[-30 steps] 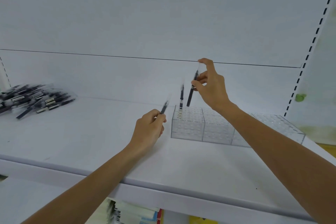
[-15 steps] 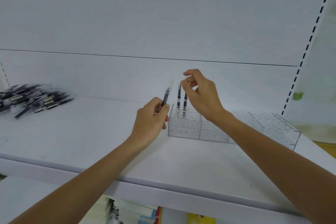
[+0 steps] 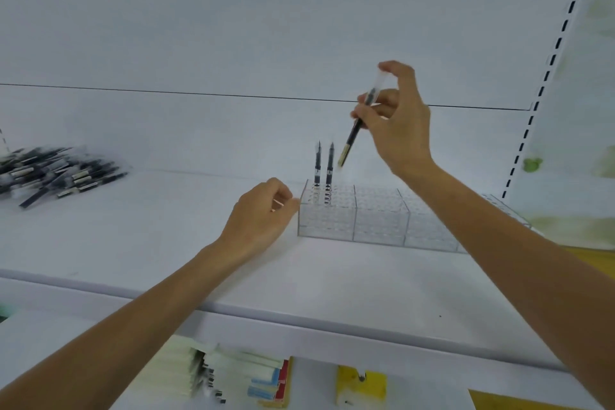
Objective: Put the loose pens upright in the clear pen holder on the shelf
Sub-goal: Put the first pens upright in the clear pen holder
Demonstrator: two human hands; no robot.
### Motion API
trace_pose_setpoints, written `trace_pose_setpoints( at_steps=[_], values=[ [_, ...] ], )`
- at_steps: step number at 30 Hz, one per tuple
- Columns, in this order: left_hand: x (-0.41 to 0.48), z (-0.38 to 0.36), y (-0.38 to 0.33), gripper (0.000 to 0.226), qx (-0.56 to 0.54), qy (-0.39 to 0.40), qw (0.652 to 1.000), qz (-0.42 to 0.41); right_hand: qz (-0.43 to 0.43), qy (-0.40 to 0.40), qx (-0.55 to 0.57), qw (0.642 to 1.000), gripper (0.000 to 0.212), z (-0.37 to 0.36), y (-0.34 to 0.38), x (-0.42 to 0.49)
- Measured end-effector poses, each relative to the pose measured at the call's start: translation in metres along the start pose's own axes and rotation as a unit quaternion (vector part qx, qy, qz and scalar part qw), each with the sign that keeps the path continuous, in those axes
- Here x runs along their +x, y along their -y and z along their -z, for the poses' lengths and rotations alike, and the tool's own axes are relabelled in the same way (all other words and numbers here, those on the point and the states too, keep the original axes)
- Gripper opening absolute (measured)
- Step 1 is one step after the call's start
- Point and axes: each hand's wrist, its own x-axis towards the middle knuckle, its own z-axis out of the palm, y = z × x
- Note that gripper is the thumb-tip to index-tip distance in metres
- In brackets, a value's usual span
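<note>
Head view: right fingers (image 3: 374,118) pinch tilted pen (image 3: 353,135) above holder (image 3: 379,216), left fingers (image 3: 283,194) loosely curled

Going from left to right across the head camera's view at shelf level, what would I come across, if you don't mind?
Pile of loose pens → left hand → two upright pens → tilted pen → right hand pinching it → green sticker.
</note>
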Motion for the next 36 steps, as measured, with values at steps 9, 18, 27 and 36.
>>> trace_pose_setpoints(
  at_steps=[9, 18, 27, 36],
  values=[
    [-0.010, -0.006, 0.019, 0.034, 0.245, 0.159, 0.955, -0.046, 0.028, 0.035, -0.112, 0.993, 0.047, -0.013, -0.036, 0.008],
    [-0.009, -0.008, 0.023, 0.034, 0.228, 0.147, 0.961, -0.048, -0.019, 0.173, -0.203, 0.964, 0.050, -0.024, -0.055, -0.015],
    [-0.005, -0.010, 0.028, 0.032, 0.178, 0.131, 0.975, -0.034, 0.012, 0.128, -0.321, 0.938, 0.062, -0.020, -0.049, -0.021],
    [-0.007, 0.073, 0.077, 0.024, 0.068, 0.041, 0.997, 0.016, 0.125, 0.096, -0.246, 0.957, 0.058, -0.089, 0.023, -0.028]
  ],
)
